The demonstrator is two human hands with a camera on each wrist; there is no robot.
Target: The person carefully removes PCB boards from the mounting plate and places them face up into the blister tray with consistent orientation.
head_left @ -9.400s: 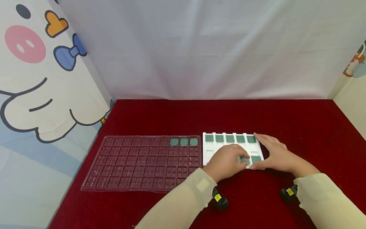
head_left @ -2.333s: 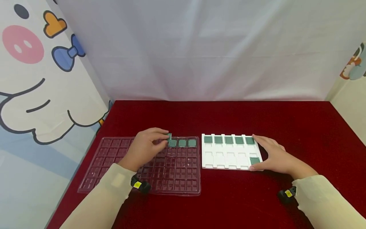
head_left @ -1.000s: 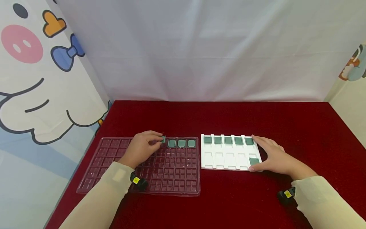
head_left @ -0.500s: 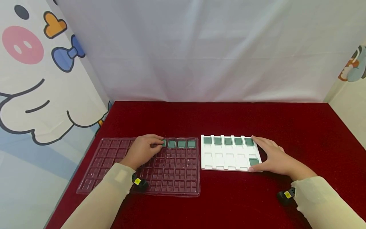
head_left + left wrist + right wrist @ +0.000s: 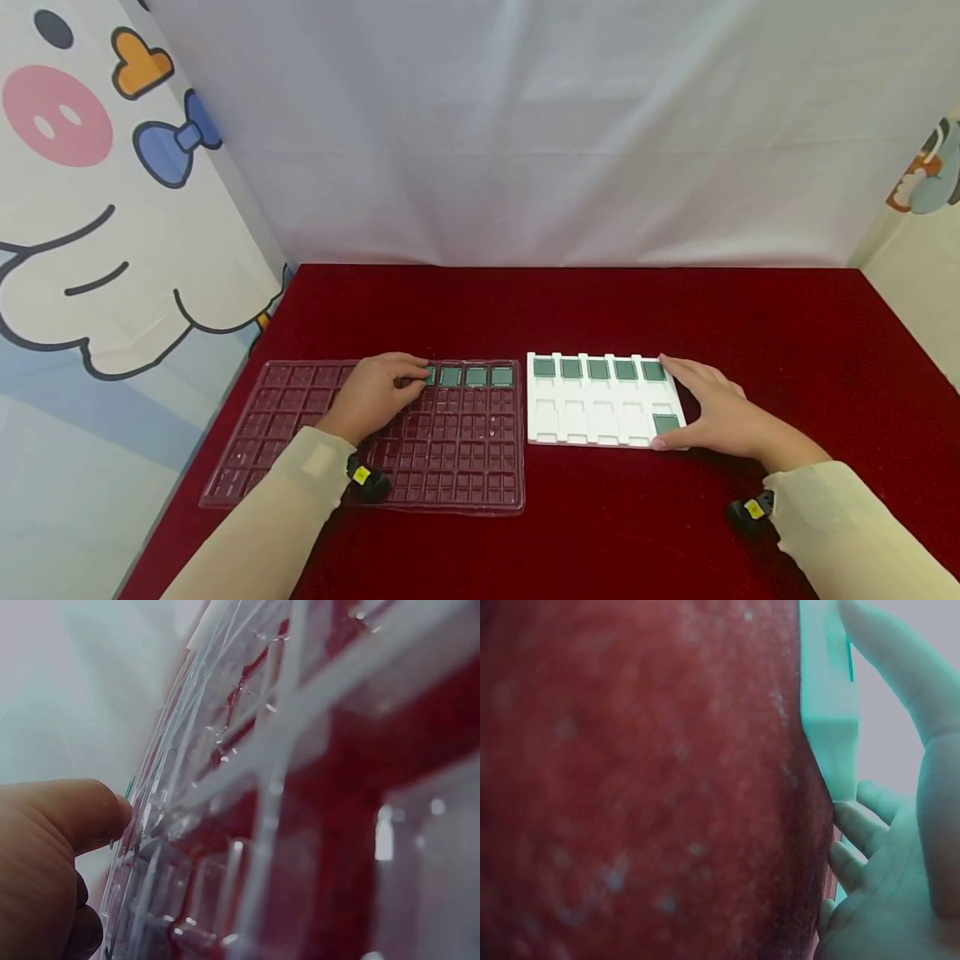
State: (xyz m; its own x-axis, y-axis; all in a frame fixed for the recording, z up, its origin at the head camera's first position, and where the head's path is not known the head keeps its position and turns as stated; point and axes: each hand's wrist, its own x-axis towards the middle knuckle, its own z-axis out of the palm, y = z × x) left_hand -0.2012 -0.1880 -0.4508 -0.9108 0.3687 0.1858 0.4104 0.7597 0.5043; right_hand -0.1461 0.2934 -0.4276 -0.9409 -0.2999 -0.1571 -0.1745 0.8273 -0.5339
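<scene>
My left hand [image 5: 377,393] is over the back row of a clear plastic tray [image 5: 367,506] with many small compartments. Its thumb and fingertips pinch a thin green square chip [image 5: 431,376], low in a compartment and partly covered by the fingers. In the left wrist view the chip's green edge [image 5: 130,787] shows just beyond the fingertip. Three more green chips [image 5: 476,377] lie to its right in that row. My right hand [image 5: 723,408] grips the right end of a white tray [image 5: 588,443], thumb at the front corner, index finger at the back corner.
The white tray carries several green chips [image 5: 597,368] along its back row and one chip [image 5: 665,424] at the front right. Both trays lie side by side on a dark red cloth [image 5: 585,533]. A white curtain [image 5: 570,133] stands behind the table.
Earlier my left hand picked a chip from the white tray's front row and carried it left to the clear tray. The chip has since gone down into the back row. My right hand stayed put.
</scene>
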